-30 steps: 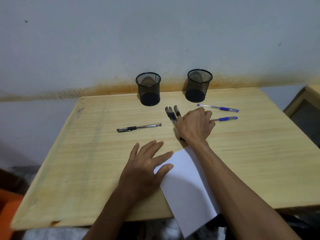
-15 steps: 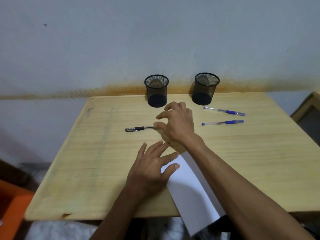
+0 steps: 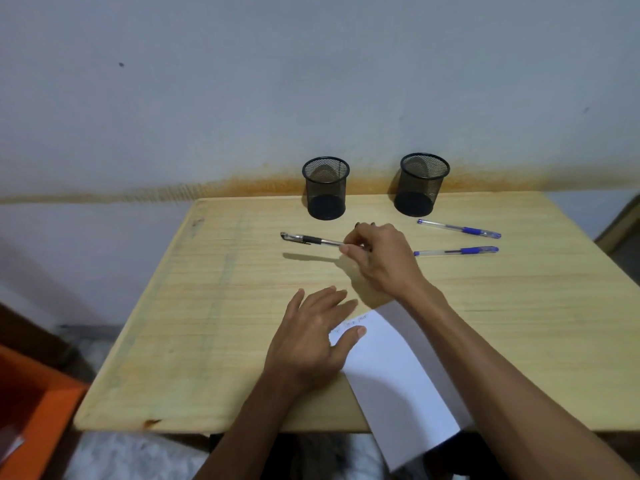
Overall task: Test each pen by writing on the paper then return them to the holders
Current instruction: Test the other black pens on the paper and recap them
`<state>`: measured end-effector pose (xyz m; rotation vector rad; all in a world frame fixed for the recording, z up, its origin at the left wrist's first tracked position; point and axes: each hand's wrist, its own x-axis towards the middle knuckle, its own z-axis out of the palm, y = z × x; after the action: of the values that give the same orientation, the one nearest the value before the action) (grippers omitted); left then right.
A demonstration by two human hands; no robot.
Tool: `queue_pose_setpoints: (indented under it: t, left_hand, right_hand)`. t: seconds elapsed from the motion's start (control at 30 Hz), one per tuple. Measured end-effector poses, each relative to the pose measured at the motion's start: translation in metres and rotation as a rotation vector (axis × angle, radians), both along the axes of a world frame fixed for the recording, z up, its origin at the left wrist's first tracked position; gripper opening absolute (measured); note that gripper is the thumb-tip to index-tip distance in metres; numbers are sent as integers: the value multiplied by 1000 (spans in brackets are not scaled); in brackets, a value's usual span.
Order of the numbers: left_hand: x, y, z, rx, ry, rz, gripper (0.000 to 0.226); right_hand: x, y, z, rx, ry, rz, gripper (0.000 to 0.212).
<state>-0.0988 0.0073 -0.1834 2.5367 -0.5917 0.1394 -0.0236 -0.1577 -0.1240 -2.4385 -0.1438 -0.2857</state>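
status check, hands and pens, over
Right hand pinching black pen, lifted off table. Left hand flat on paper. Both holders empty, nothing blocking.

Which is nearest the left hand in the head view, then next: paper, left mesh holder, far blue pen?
1. Paper: under the left hand, touching.
2. Left mesh holder: straight ahead, near the wall.
3. Far blue pen: far right, beyond the right hand.

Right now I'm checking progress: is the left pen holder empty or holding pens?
Empty. Through the mesh of the left pen holder only its dark base shows, and nothing sticks up above the rim.
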Motion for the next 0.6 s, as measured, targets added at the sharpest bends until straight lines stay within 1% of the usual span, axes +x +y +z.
queue_pose_setpoints:
  t: [0.03, 0.07, 0.13, 0.2, 0.27, 0.3, 0.37, 0.43, 0.57, 0.6]
  left_hand:
    - [-1, 1, 0, -66, -58, 27, 52]
    - [-3, 1, 0, -144, -165, 71, 45]
    - [-5, 3, 5, -295, -384, 234, 32]
    - [-10, 5, 18, -345, -452, 356, 38]
    - [-14, 6, 27, -250, -445, 320, 47]
    - [-16, 4, 29, -182, -430, 271, 46]
    - [-18, -1, 31, -114, -418, 185, 33]
    - [-21, -6, 34, -154, -406, 145, 23]
    - [-25, -17, 44, -332, -295, 150, 13]
    - [-25, -20, 47, -343, -287, 151, 13]
  right_hand:
    - [-10, -8, 6, 114, 22, -12, 11]
    - [-22, -17, 13, 204, 32, -19, 8]
    - [-46, -35, 23, 282, 34, -12, 2]
    - [-68, -50, 29, 303, 46, 23, 6]
    - [-83, -62, 33, 273, 70, 61, 11]
    - [-88, -67, 34, 248, 80, 73, 14]
    - [-95, -73, 38, 295, 99, 86, 16]
    - [-99, -73, 43, 479, 105, 78, 13]
    - [-104, -61, 41, 931, 79, -55, 18]
    - [-106, -54, 40, 994, 101, -83, 17]
